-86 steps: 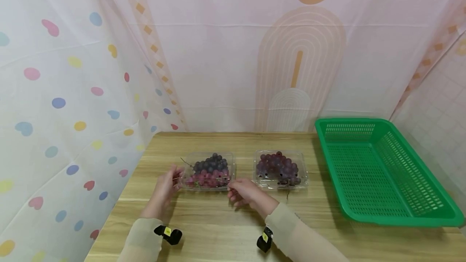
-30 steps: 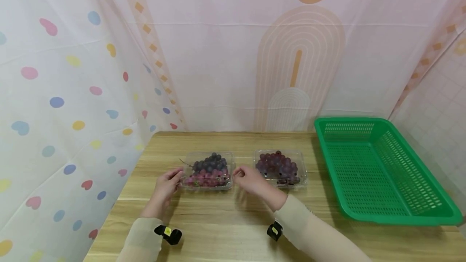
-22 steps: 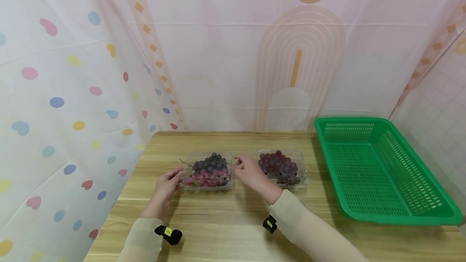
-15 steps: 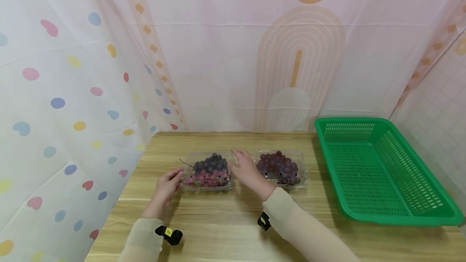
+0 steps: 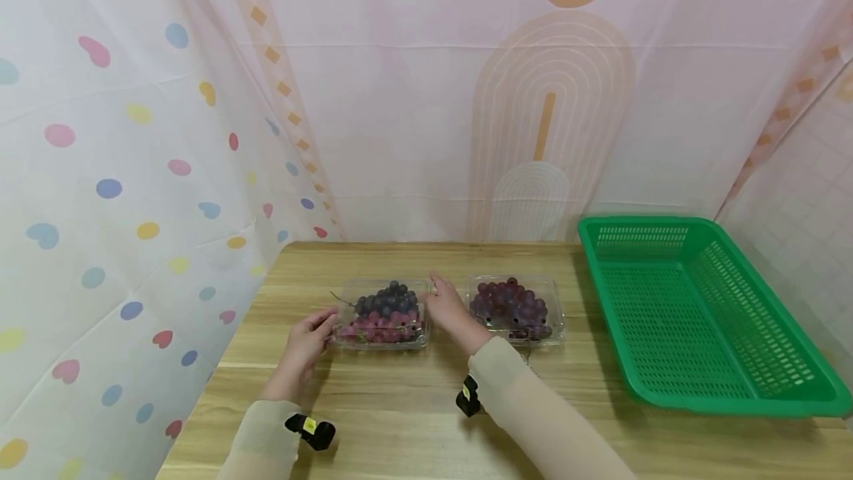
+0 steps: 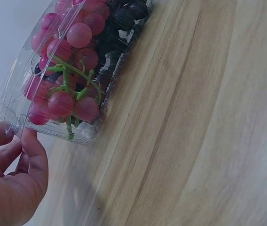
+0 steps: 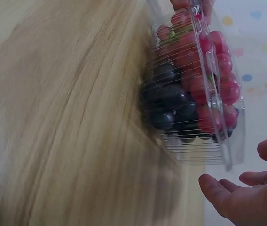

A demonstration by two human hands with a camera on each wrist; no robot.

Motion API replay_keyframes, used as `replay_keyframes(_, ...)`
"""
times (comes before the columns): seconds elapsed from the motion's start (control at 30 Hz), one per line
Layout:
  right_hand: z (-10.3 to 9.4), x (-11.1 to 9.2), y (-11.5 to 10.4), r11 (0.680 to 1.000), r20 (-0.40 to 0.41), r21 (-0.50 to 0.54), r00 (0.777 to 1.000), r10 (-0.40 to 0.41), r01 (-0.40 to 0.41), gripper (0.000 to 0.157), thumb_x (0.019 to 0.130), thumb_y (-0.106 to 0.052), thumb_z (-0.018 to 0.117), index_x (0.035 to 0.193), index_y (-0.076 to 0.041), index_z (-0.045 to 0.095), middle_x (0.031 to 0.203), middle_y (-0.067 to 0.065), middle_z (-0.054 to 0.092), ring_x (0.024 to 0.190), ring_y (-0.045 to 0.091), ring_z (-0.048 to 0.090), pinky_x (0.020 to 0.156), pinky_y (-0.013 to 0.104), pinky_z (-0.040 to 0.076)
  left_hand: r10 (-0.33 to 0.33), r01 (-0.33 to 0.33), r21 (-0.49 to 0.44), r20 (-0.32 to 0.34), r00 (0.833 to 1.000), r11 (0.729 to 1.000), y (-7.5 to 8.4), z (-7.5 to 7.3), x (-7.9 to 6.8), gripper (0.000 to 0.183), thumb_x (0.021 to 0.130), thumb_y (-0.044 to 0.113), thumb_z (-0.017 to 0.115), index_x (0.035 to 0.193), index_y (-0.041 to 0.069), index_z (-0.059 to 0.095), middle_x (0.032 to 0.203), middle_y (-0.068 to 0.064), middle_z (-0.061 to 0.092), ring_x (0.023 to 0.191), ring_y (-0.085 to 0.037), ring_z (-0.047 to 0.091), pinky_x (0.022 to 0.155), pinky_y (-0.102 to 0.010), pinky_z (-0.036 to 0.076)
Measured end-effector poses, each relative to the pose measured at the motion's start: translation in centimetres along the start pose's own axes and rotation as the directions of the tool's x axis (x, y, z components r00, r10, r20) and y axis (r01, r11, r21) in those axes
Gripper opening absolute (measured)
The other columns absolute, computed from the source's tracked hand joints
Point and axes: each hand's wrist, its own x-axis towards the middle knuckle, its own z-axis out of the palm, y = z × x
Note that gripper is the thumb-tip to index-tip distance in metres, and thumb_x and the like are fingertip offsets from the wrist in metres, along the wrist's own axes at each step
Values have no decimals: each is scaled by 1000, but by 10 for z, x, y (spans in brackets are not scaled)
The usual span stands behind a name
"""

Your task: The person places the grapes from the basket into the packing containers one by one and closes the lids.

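A clear plastic clamshell box (image 5: 406, 345) stands on the wooden table, holding red grapes (image 5: 381, 328) in front and dark grapes (image 5: 386, 298) behind. At its left end my left hand (image 5: 303, 347) pinches the box's edge between thumb and index finger, as the left wrist view shows. My right hand (image 5: 452, 312) is at the box's right end. In the right wrist view, that hand's fingers (image 7: 213, 188) are parted and relaxed, with a gap between them and the plastic end wall. The lid lies over the grapes.
A second clear clamshell box (image 5: 556, 298) with purple grapes (image 5: 509, 306) stands to the right, close behind my right hand. Farther right is a large green plastic basket (image 5: 603, 317). A patterned curtain (image 5: 400, 132) hangs behind the table (image 5: 373, 406).
My right hand has moved from the box's front right corner back along its right end, and its fingers have loosened. The left hand keeps its place at the left end.
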Motion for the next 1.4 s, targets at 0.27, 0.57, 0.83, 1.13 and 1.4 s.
replay_keyframes(0.27, 17, 28, 37, 996, -64, 50, 994, 83, -80, 47, 95, -10, 39, 140, 2, 42, 140, 20, 46, 127, 31, 44, 107, 42, 37, -1, 1, -2, 0, 1000, 1000, 0, 0, -1, 41, 100, 20, 49, 136, 0, 49, 96, 7, 59, 73, -1, 51, 66, -18, 47)
replay_keyframes(0.57, 19, 22, 34, 949, 4, 242, 978, 209, -204, 36, 91, -1, 40, 122, 4, 56, 99, 17, 57, 73, 20, 51, 60, 29, 45, 3, -3, 8, 8, 1000, 1000, -1, 1, -1, 42, 100, 20, 49, 136, -1, 48, 99, 5, 58, 75, -1, 51, 66, -18, 47)
replay_keyframes(0.83, 12, 0, 10, 913, 11, 331, 969, 249, -238, 42, 88, 5, 38, 128, 7, 50, 88, 8, 49, 56, 11, 36, 54, 24, 36, -13, 13, 13, 31, 999, 1000, 0, -3, -2, 48, 99, 27, 50, 137, -2, 46, 102, 4, 58, 80, -1, 53, 70, -17, 50)
replay_keyframes(1.13, 14, 4, 12, 903, -4, 361, 968, 249, -231, 37, 89, 4, 39, 124, 7, 52, 89, 8, 50, 54, 11, 36, 50, 23, 34, -9, -19, 101, 271, 962, 995, 2, -27, -7, 57, 101, 30, 46, 137, -13, 36, 94, 0, 58, 81, -7, 58, 75, -21, 53)
replay_keyframes(1.4, 12, 3, 9, 897, -1, 371, 966, 259, -240, 37, 89, 5, 37, 122, 6, 52, 85, 5, 46, 57, 12, 37, 53, 24, 36, -17, -65, 176, 428, 904, 982, 4, -38, -13, 45, 100, 20, 45, 127, -16, 43, 89, -5, 58, 78, -11, 57, 68, -23, 52)
